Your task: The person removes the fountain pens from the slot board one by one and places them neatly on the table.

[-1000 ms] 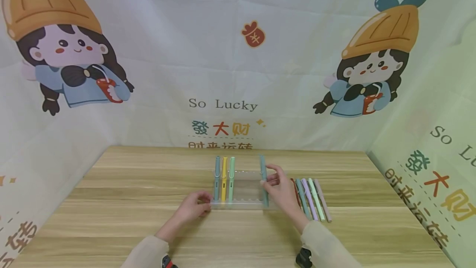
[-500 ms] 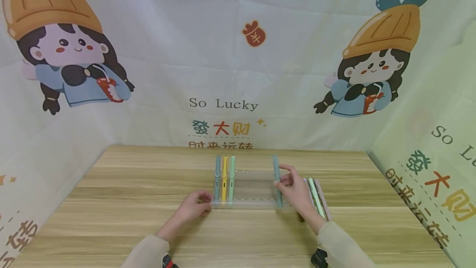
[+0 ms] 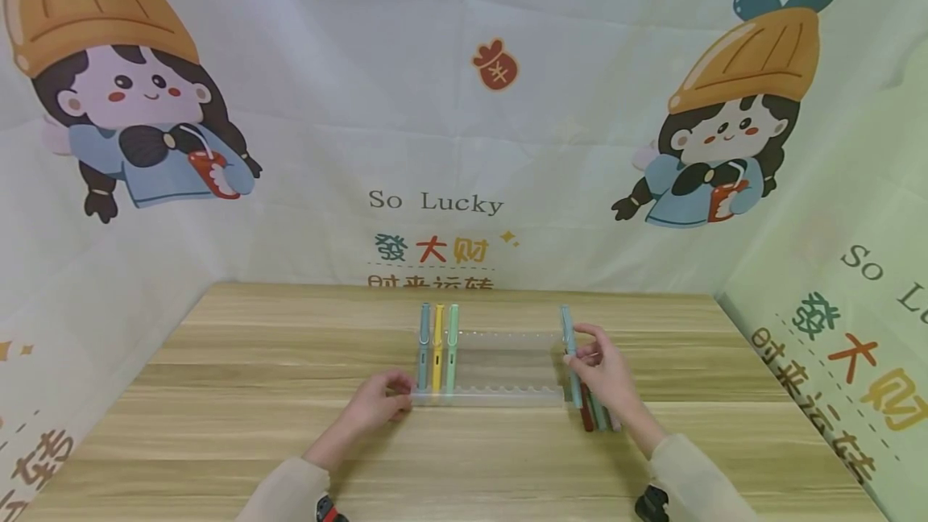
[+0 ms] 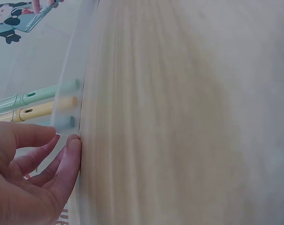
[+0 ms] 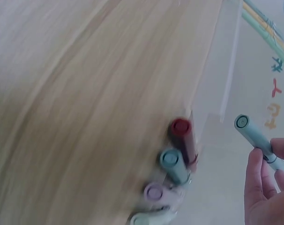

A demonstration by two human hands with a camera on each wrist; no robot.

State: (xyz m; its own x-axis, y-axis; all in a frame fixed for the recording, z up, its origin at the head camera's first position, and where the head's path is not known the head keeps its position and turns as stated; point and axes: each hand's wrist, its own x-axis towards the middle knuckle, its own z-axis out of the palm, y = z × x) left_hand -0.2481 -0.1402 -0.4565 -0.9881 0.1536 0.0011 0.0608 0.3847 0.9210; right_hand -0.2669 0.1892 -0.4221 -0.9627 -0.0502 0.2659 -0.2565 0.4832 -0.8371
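Observation:
A clear pen rack (image 3: 500, 399) with notched edges lies on the table. At its left end sit a blue pen (image 3: 424, 357), a yellow pen (image 3: 438, 357) and a mint green pen (image 3: 453, 357), side by side. My left hand (image 3: 379, 403) grips the rack's near left corner, fingertips at the clear edge (image 4: 67, 110) in the left wrist view. Between thumb and fingers, my right hand (image 3: 607, 370) pinches a grey-blue fountain pen (image 3: 570, 353) by its middle, cap end away from me, just past the rack's right end. The right wrist view shows this pen's round end (image 5: 242, 122) raised.
Loose pens lie right of the rack, partly under my right hand: a dark red pen (image 5: 182, 129), a teal pen (image 5: 174, 164), a purple pen (image 5: 158, 192) and a pale green pen (image 5: 151, 218). A printed cloth (image 3: 449, 135) hangs behind the wooden table (image 3: 290, 345).
My right hand has carried the grey-blue pen rightward along the rack to beyond its right end, now covering part of the loose pens. My left hand has stayed at the rack's corner.

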